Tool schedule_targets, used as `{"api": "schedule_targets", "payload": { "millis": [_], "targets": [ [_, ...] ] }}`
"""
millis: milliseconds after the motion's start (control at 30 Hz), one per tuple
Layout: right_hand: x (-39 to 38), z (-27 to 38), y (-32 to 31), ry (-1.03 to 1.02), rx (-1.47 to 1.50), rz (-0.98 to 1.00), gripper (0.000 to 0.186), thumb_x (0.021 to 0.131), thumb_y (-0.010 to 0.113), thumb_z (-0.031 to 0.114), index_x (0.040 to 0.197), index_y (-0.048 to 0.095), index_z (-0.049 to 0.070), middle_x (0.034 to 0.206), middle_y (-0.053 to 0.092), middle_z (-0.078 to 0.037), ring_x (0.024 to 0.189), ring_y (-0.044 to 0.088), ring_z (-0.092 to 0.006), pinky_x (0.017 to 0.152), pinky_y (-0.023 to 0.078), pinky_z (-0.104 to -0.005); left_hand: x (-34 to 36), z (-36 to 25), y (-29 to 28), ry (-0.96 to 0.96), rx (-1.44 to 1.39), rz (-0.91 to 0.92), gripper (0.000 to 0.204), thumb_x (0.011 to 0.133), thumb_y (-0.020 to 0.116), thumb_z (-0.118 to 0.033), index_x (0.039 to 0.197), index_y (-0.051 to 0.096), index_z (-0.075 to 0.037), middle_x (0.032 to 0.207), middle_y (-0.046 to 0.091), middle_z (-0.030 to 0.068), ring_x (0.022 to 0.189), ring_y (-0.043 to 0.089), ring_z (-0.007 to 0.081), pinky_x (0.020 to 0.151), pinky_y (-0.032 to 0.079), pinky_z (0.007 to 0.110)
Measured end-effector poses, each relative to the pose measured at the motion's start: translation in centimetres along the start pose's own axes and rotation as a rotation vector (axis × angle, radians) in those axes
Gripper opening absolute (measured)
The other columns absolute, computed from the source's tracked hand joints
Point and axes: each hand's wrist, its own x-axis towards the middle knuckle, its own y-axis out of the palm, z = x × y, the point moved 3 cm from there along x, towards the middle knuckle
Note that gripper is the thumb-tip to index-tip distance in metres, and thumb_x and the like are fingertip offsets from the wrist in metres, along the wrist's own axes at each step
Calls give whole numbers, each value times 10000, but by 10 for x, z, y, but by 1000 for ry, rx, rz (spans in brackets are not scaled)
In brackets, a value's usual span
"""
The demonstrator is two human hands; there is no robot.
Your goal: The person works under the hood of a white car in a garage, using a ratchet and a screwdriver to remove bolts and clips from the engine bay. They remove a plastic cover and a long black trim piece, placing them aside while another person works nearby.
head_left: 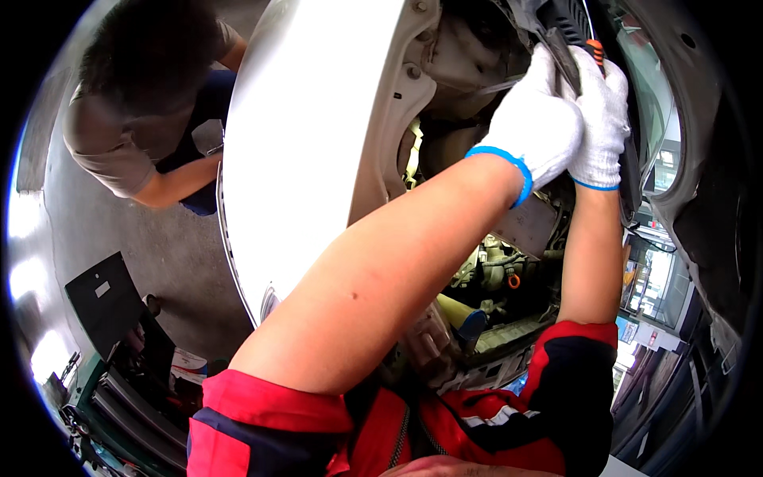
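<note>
My left hand (539, 119), in a white knit glove with a blue cuff, is closed at the edge of a black plastic strip (564, 65) at the far end of the engine bay. Close beside it on the right, my right hand (602, 127), gloved the same way, is closed around an orange-and-black handle (596, 52), which looks like a screwdriver's. A thin pale line, possibly its shaft, runs up from the handle. The strip lies between my two hands, next to a black vented panel (568, 22). My fingertips are partly hidden.
A white fender (318, 103) fills the left of the open engine bay. Beyond it, another person (151, 103) bends toward the car's side. The raised hood (715, 207) hangs at right. A tool cart (131, 397) stands at lower left. An orange ring (514, 281) shows among engine parts.
</note>
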Motion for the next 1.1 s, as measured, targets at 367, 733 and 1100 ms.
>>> {"api": "schedule_targets", "payload": {
  "millis": [367, 733, 1100],
  "targets": [
    [-2, 7, -8, -111, -171, -110, 382, 906, 744, 247, 1254, 664, 112, 1160, 606, -219, 1083, 608, -396, 926, 502, -462, 4, 5, 2, 24, -49, 32, 694, 930, 510, -62, 1587, 286, -60, 1285, 648, 249, 1192, 640, 346, 992, 491, 331],
    [7, -11, -6, -14, -162, 17, 419, 917, 726, 268, 1302, 658, 117, 1186, 643, -174, 1119, 628, -360, 970, 501, -450, 15, 27, 11, -15, 93, 100, 798, 950, 527, -91, 1630, 109, -78, 1202, 666, 235, 1099, 677, 314, 929, 528, 354],
    [8, -21, -22, -90, -260, -16, 425, 907, 732, 231, 1309, 651, 118, 1175, 649, -170, 1116, 632, -353, 977, 509, -447, 9, 6, 14, -14, 137, 166, 867, 933, 547, -102, 1630, 34, -71, 1192, 662, 263, 1088, 680, 363, 934, 541, 388]
  ]
}}
